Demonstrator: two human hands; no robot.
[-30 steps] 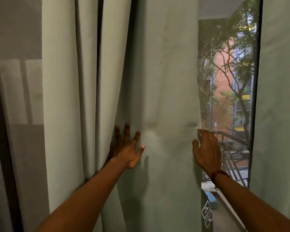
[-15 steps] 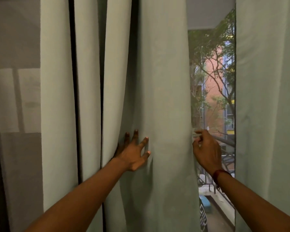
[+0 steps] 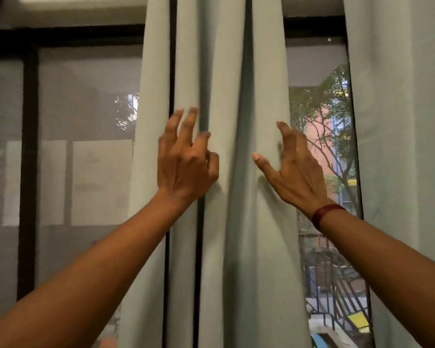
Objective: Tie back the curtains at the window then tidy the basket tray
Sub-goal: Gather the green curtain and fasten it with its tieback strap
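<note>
1. Your left grip (image 3: pixel 186 162) is raised against the pale grey-green curtain (image 3: pixel 236 234), near its left folds. Two fingers (image 3: pixel 190 121) stand straight up, while the forefinger and thumb bend toward each other on a fold and seem to pinch it.
2. Your right grip (image 3: pixel 295 169) sits at the same height on the curtain's right edge. Its thumb (image 3: pixel 259 159) is spread out and lies on the front of the cloth. The other fingers are hooked like a claw at the edge, and motion blur hides whether they actually clasp the cloth, so I cannot tell.
3. The curtain hangs bunched in vertical folds between your two grips, from the top of the view to the bottom.
4. A second curtain (image 3: pixel 399 146) hangs at the far right, apart from the first.
5. Between the two, the window (image 3: pixel 319 71) shows a tree (image 3: pixel 322 114), a brick building (image 3: pixel 324 146) and a dark railing (image 3: pixel 337 292).
6. A dark red band (image 3: pixel 324 214) circles your right wrist.
7. To the left stands a dark-framed pane (image 3: pixel 86 159), greyish and dim.
</note>
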